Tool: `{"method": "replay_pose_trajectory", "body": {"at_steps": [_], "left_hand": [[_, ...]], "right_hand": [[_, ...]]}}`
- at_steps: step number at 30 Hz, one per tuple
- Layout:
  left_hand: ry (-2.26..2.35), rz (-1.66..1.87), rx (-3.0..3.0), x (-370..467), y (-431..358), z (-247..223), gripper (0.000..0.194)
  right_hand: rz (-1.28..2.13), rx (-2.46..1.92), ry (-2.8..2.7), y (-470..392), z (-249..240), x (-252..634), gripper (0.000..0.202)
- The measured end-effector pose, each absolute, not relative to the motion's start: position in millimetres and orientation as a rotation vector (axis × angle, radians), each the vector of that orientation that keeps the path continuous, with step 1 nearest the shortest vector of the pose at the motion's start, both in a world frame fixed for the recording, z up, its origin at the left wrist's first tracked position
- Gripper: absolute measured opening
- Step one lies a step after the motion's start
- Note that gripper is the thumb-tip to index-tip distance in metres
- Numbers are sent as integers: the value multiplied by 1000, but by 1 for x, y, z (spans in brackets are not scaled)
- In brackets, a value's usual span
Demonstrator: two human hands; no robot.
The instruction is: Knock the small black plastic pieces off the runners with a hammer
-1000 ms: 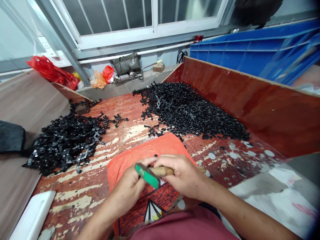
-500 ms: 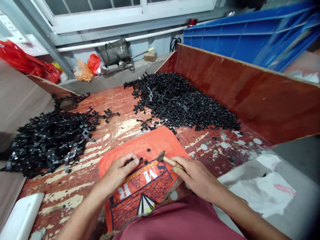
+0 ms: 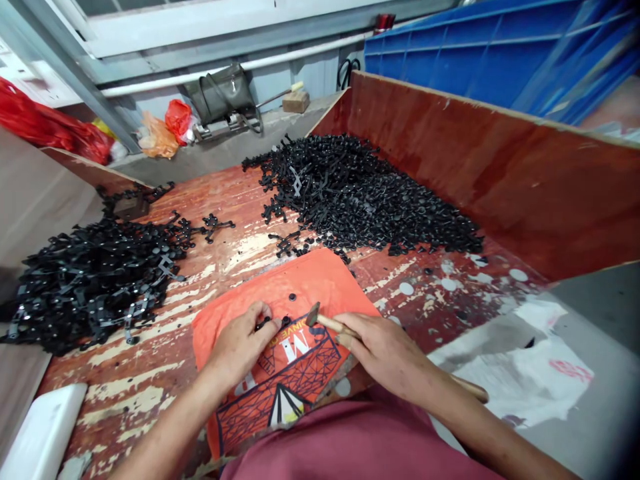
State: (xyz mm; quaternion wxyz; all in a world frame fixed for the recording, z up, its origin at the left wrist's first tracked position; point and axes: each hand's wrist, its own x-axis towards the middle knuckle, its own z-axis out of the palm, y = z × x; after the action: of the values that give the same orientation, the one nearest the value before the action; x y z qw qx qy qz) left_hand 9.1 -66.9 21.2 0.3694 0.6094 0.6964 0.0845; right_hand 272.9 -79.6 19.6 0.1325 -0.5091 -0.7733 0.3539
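Note:
My right hand [image 3: 383, 347] grips a small hammer [image 3: 327, 323] by its wooden handle. The hammer's dark metal head hangs over the orange cloth [image 3: 320, 273], and the handle's end shows beyond my forearm. My left hand [image 3: 245, 340] rests on the cloth with thumb and index finger curled around a small black part [image 3: 262, 324], mostly hidden by the fingers. Close to the thumb tip lies a small black round piece [image 3: 285, 321]. Another black button-like piece [image 3: 293, 297] sits farther up the cloth. Printed letters and a line drawing cover the cloth's lower half.
A large heap of black linked parts [image 3: 360, 193] lies against the red-brown board [image 3: 475, 160]. Another pile of black linkages [image 3: 95, 287] is at left. A white box-like object [image 3: 45, 427] lies front left, white sheeting [image 3: 520, 367] at right, and a blue crate [image 3: 465, 60] behind.
My left thumb and index finger have spread slightly around the black part. The hammer has tilted, so its handle end now shows past my right forearm. The whole view has shifted slightly.

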Motion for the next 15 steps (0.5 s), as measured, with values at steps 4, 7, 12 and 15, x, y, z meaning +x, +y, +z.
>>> {"method": "replay_pose_trajectory", "body": {"at_steps": [4,7,12,15], "left_hand": [[1797,172,1568,11,-67,24,25],[1799,135,1578,11,-67,26,25],[1791,137,1589,10,-69,21,23],[1787,155,1587,9,-69,18,24]], "right_hand": [[1027,-1461,-2251,-80,18,275,21],[1025,-1441,-2263,-80,18,276,25],[1037,-1326,-2222,-79,24,273,37],[958,-1214,-2197,-78,27,264,42]]}}
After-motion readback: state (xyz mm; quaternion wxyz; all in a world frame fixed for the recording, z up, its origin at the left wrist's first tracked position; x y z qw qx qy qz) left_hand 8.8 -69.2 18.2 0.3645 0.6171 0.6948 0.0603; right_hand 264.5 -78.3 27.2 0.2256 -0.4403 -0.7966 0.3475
